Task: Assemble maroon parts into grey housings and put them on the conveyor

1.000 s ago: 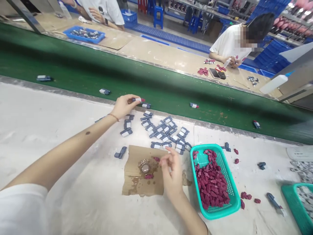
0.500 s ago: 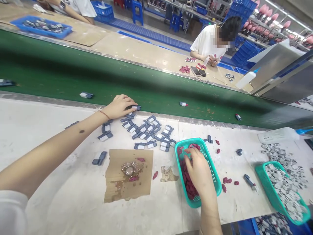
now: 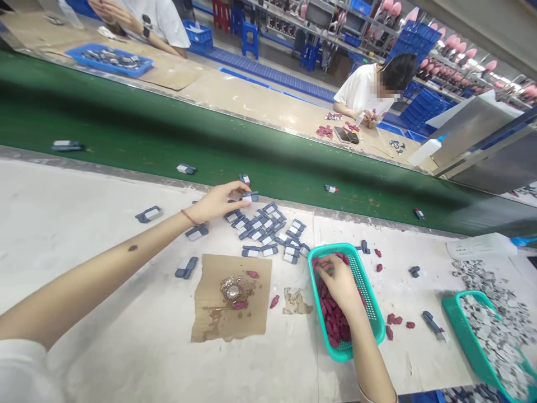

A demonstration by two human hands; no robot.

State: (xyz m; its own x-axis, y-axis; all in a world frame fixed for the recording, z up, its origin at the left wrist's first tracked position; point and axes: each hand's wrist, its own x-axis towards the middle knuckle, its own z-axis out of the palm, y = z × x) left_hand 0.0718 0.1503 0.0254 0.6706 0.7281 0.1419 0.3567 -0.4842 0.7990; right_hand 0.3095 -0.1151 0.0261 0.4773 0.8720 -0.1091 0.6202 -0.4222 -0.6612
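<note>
My left hand (image 3: pixel 222 202) is at the near edge of the belt, thumb and fingers closed on a blue-grey plastic part (image 3: pixel 250 197) with a white face. Just beyond it, a similar part with a red tip (image 3: pixel 245 179) lies on the belt. Several more blue-grey parts (image 3: pixel 268 224) lie in a loose pile below this hand. My right hand (image 3: pixel 338 277) reaches into a green basket (image 3: pixel 380 313) of small dark red plastic pieces (image 3: pixel 333 316). Its fingertips are pinched together on a red piece near the basket's far left corner, mostly hidden by the fingers.
A green conveyor belt (image 3: pixel 285 182) carrying spaced-out parts crosses behind the table. Brown cardboard (image 3: pixel 255 319) bears a wet round metal dish (image 3: pixel 232 290) and red pieces. To the right stand a basket of grey pieces (image 3: pixel 455 310) and a bottle (image 3: pixel 478 246). Two people sit across the belt.
My left hand has let go of a red-tipped part on the belt and taken a blue-grey one from the near edge. My right hand has moved from beside the cardboard into the basket.
</note>
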